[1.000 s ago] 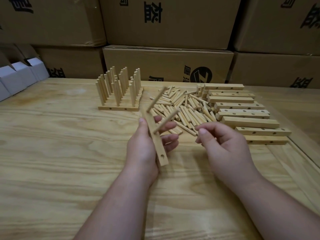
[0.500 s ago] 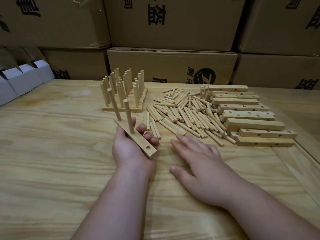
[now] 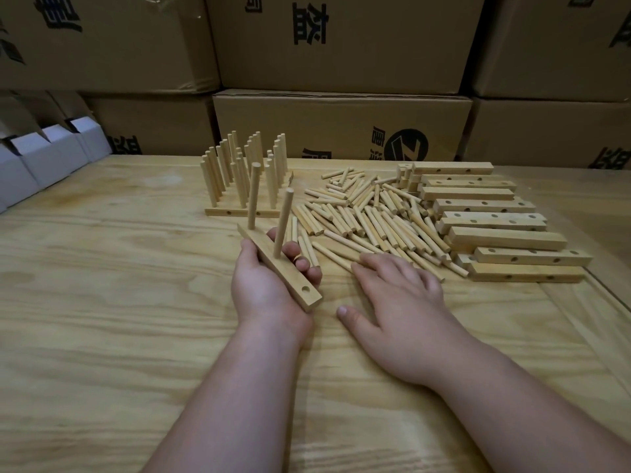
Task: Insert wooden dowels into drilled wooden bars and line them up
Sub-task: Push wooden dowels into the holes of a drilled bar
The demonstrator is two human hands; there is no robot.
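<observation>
brown cardboard boxes [image 3: 341,42] are standing behind the pale plywood table [image 3: 102,319]. the left hand [image 3: 266,288] is gripping a drilled wooden bar [image 3: 290,278] bearing two upright dowels [image 3: 281,223]; the right hand [image 3: 399,302] is lying flat, fingers straight.

We see dim, warm, even light, no clear source. Soft shadows only: a faint one on the desk [image 3: 102,302] under the left hand [image 3: 266,288] and the right hand [image 3: 403,302]. No glare. Cardboard boxes [image 3: 341,42] at 12 o'clock are dark and murky. Wide-angle bend toward the edges, strongest at 3 and 9 o'clock. Centre fairly sharp; forearms at 6 o'clock soft.
</observation>
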